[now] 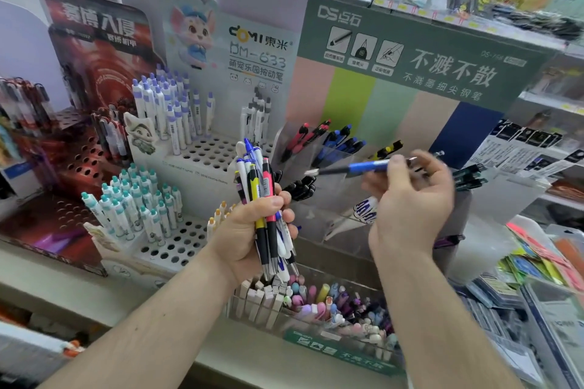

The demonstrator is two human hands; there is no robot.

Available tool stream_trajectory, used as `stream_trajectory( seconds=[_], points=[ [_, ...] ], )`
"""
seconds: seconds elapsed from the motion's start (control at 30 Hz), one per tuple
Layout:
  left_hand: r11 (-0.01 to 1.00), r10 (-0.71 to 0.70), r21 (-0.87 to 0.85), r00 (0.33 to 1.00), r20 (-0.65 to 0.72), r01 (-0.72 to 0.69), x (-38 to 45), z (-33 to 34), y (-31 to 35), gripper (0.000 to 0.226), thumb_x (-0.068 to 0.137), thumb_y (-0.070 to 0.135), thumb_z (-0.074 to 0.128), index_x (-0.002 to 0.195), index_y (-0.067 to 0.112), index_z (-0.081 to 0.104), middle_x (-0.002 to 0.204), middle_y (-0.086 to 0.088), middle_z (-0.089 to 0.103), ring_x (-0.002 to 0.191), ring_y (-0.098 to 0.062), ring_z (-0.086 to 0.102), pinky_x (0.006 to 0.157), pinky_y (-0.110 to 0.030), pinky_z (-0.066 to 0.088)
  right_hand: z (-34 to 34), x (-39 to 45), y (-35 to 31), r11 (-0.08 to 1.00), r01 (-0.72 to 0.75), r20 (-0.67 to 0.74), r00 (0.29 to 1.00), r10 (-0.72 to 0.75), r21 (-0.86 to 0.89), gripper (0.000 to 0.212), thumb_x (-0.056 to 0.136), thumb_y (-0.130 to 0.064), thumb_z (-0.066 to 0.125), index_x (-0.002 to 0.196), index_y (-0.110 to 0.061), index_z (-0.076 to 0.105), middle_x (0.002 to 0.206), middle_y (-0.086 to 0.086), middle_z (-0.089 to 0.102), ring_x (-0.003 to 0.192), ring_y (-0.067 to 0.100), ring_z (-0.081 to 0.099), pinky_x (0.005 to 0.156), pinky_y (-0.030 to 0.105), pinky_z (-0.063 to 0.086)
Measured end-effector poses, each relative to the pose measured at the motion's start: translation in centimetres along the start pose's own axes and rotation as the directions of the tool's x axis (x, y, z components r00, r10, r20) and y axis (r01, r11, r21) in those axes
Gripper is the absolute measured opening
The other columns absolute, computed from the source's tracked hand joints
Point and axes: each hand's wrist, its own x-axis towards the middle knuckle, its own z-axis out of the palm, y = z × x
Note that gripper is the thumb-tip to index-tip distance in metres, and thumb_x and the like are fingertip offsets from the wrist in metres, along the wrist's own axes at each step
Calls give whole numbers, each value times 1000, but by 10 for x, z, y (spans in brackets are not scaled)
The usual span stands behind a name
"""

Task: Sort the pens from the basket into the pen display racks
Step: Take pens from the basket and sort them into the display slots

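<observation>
A bundle of mixed pens [264, 199] – white, yellow, pink and blue – is gripped upright in the left hand [252, 230], the fingers curled tightly round the barrels. A single blue pen [363, 167] is pinched near-horizontally by the right hand [410, 199], thumb on top, over the clear compartment rack [316, 167].

In that rack's far pockets, red pens [303, 138], blue pens [341, 145] and a yellow-and-black pen [387, 150] are seen leaning; black pens [300, 187] are held lower down (one white printed pen lies in a nearer pocket).

To the left, the white perforated stand [202, 151] carries purple-capped pens [170, 107] on its far tier and teal-capped pens [136, 205] on its near tier – many holes are unfilled. In the near clear tray [316, 325], pastel pens and boxed items are packed.
</observation>
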Motion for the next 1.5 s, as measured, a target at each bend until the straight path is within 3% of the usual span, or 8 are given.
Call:
stream_trajectory(
  seconds=[0.13,0.27,0.5,1.03,1.17,1.23,1.33,1.5],
  points=[
    [999,-5,36,1000,-21,6,0,1,-1,46,39,13,96,76,17,70,78,2,61,60,-12,61,57,-28,54,-1,29,-15,835,523,24,849,-527,-170,25,96,-8,59,106,-28,49,79,-1,62,65,22,71,67,36,61],
    [999,-24,46,998,-52,27,0,5,-4,32,55,11,76,84,16,62,78,2,60,60,-12,60,57,-27,55,3,55,-4,655,679,88,713,-696,-332,17,96,-18,61,111,-25,57,87,-12,63,76,19,70,73,39,60],
    [997,-19,75,998,-63,24,-2,3,-3,41,56,11,75,92,16,56,78,2,60,60,-12,62,58,-28,56,8,61,22,570,633,309,765,-565,-524,20,91,-17,65,110,-14,70,88,-2,73,75,19,67,77,13,44],
    [969,-61,238,998,-8,61,-5,-2,-5,31,61,15,76,84,16,55,67,3,52,60,-9,56,60,-25,50,18,60,18,115,510,499,859,-116,-852,49,97,-58,44,130,-28,63,145,7,43,137,29,22,113,49,12],
    [955,-53,291,999,-10,54,-1,0,-10,27,58,13,77,79,16,59,69,1,51,59,-11,56,57,-26,49,18,28,11,375,583,528,813,-247,-721,35,92,-43,59,117,-20,69,112,0,63,113,23,52,92,34,33],
    [937,-60,344,998,-23,64,0,0,-13,27,57,12,78,77,13,61,68,-2,52,57,-14,55,55,-28,49,21,3,8,586,476,574,818,-21,-656,20,89,-36,66,101,-21,71,90,-9,67,90,13,63,79,29,48],
    [914,-74,398,997,-24,78,2,-2,-16,32,61,11,79,86,5,61,68,-10,54,57,-18,56,54,-30,49,21,-20,14,626,311,610,714,343,-715,16,86,-38,70,97,-25,69,86,-12,70,78,6,66,70,26,55],
    [927,-62,369,998,-33,70,-1,-5,-16,21,79,15,70,95,5,61,72,-10,55,61,-18,58,54,-30,52,15,-25,20,726,168,578,732,361,-667,10,90,-24,69,86,-16,70,75,2,72,56,17,67,49,27,55]
  ],
)
